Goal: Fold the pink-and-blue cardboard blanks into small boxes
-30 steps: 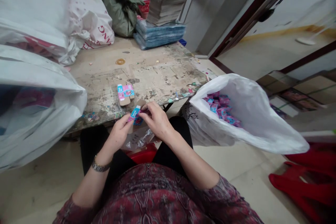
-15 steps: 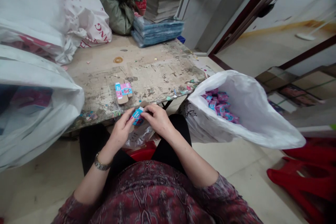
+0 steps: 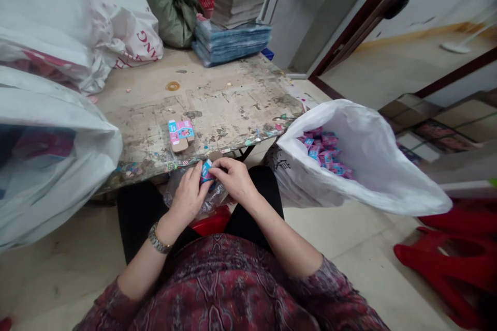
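Observation:
A small blue and pink box is held between my two hands, just off the table's front edge. My left hand wraps round its left side, with a metal watch on the wrist. The fingers of my right hand pinch the box's right side. Another flattened pink and blue carton with brown flaps lies near the front edge of the worn table. To the right, many small pink and blue boxes lie inside an open white sack.
Large white bags stand at the left, with a green sack behind. Blue bundles and a grey stack sit at the back. A tape ring lies on the table. Red stools stand at right.
My left hand has closed further round the small box, and the box shows less and stands more upright. A brown flap seen on it before no longer shows.

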`<control>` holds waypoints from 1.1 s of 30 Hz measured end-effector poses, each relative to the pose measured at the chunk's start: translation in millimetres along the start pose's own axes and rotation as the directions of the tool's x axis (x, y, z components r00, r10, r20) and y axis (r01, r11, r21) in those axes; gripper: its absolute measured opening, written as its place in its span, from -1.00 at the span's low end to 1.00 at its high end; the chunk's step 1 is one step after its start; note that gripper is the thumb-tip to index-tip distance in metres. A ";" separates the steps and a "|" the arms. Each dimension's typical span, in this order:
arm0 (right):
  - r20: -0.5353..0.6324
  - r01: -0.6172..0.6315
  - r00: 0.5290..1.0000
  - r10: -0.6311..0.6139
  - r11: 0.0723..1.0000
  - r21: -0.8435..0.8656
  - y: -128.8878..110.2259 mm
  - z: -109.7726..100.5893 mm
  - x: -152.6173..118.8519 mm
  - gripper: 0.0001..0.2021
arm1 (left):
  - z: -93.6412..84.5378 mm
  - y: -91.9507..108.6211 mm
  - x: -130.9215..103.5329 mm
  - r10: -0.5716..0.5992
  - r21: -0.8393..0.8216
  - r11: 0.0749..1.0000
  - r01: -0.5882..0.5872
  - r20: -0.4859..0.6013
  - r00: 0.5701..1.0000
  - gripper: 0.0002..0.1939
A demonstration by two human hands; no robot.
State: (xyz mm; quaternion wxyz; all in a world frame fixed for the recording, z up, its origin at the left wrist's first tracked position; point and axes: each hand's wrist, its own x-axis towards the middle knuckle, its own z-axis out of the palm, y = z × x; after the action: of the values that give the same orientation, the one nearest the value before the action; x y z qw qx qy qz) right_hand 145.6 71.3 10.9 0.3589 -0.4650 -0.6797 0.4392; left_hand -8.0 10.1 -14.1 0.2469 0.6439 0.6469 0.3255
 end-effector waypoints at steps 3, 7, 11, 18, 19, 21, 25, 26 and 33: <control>0.016 0.015 1.000 -0.015 1.000 0.010 -1.0 3.4 -4.1 -0.86 | 5.7 3.0 0.6 -0.023 -0.012 1.000 0.023 0.010 1.000 -0.52; -0.021 0.088 0.996 -0.087 0.995 0.054 -4.5 6.9 -8.1 -0.88 | 6.0 7.5 4.0 -0.096 -0.203 0.974 0.104 0.047 0.994 -0.74; -0.204 0.194 0.964 -0.171 0.976 0.096 -4.7 7.7 -11.5 -0.95 | 7.0 1.7 7.3 -0.220 -0.502 0.841 0.199 0.018 0.975 -0.78; -0.087 -0.052 0.992 0.086 0.939 0.339 16.6 8.8 -13.6 -0.75 | 9.4 3.8 6.7 -0.387 -0.793 0.539 0.283 0.065 0.920 -0.64; -0.043 -0.080 0.994 0.101 0.933 0.350 19.4 9.6 -13.9 -0.77 | 9.9 5.6 5.8 -0.389 -0.798 0.528 0.292 0.079 0.918 -0.64; -0.014 -0.114 0.992 0.128 0.927 0.358 23.4 10.3 -14.2 -0.79 | 10.0 8.1 3.8 -0.377 -0.784 0.542 0.303 0.096 0.921 -0.65; -0.006 -0.162 0.984 0.180 0.899 0.407 26.6 7.1 -12.8 -0.77 | 4.9 7.0 1.7 -0.253 -0.710 0.656 0.256 0.112 0.961 -0.70; 0.005 -0.173 0.982 0.188 0.892 0.417 26.8 6.1 -12.3 -0.77 | 3.5 5.8 1.8 -0.218 -0.691 0.684 0.235 0.114 0.969 -0.70; 0.031 -0.194 0.979 0.200 0.884 0.425 24.7 13.6 -14.9 -0.79 | 12.4 4.7 2.4 -0.337 -0.805 0.544 0.234 0.046 0.941 -0.69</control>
State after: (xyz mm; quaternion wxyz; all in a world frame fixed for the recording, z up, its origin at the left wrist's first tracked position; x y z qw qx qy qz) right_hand 145.9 58.1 -18.1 0.4098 -0.4451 -0.5142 0.6079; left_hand 4.2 13.6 -18.6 0.5215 0.3300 0.5401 0.5723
